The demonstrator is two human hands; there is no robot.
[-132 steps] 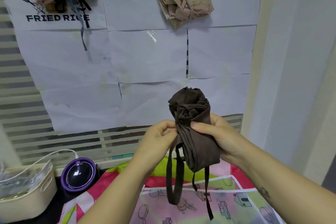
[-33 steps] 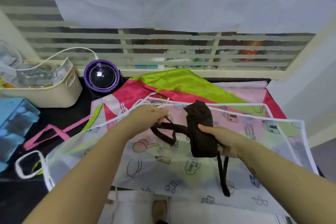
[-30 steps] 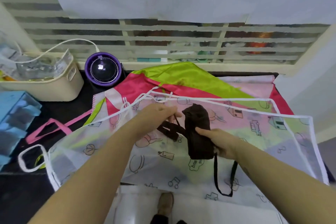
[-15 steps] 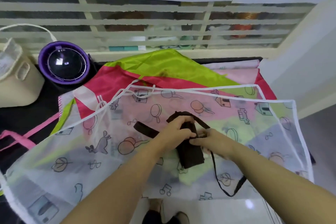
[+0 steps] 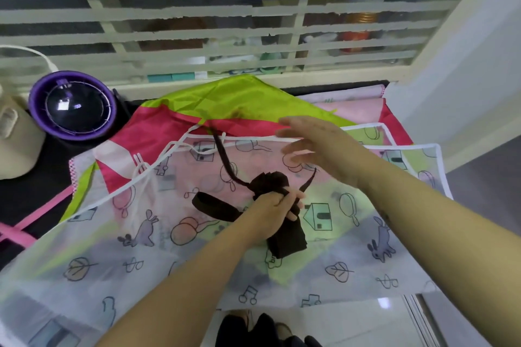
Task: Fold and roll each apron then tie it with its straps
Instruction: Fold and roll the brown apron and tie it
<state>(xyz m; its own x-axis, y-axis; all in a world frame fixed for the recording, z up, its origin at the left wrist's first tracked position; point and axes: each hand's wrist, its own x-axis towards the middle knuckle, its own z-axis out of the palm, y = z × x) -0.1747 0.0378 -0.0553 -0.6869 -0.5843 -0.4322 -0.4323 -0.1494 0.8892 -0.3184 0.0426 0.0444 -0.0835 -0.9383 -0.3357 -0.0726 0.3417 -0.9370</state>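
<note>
Clenching round the middle of the brown roll (image 5: 286,236), the left hand (image 5: 275,210) has its grip full of cloth, the fingers curled over the front. The roll lies tilted on the clear apron (image 5: 352,248). Its bunched top points away from the person and its flat lower end sticks out below the fist.

Up and to the right of the roll hovers the right hand (image 5: 318,146), blurred, its grip released and its fingers spread and pointing left, with nothing showing between them. A short strap end (image 5: 308,179) rises from the top of the roll to just under that palm; whether it touches the hand cannot be told. A thin strap (image 5: 225,160) leaves the left side of the roll's top and runs away from the person, over the clear apron's white hem, onto the pink apron (image 5: 158,132). A wide strap (image 5: 214,207) lies as a flattened loop just left of the roll, its near end hidden behind the left wrist.

The clear apron is see-through, drawn with houses, rabbits, leaves and music notes. It spreads under the roll on every side and hangs over the near edge of the worktop (image 5: 31,194). The pink apron, with a lime-green panel, lies beneath it and shows beyond the roll. Far to the left of the roll stands a purple disc (image 5: 73,105) with a dark dome, and a beige basket (image 5: 17,149) sits further left still, cut by the frame. A pink band (image 5: 19,231) lies on the dark worktop, well to the left of the roll. Beyond the roll, past both aprons, runs a slatted grille (image 5: 197,36)
</note>
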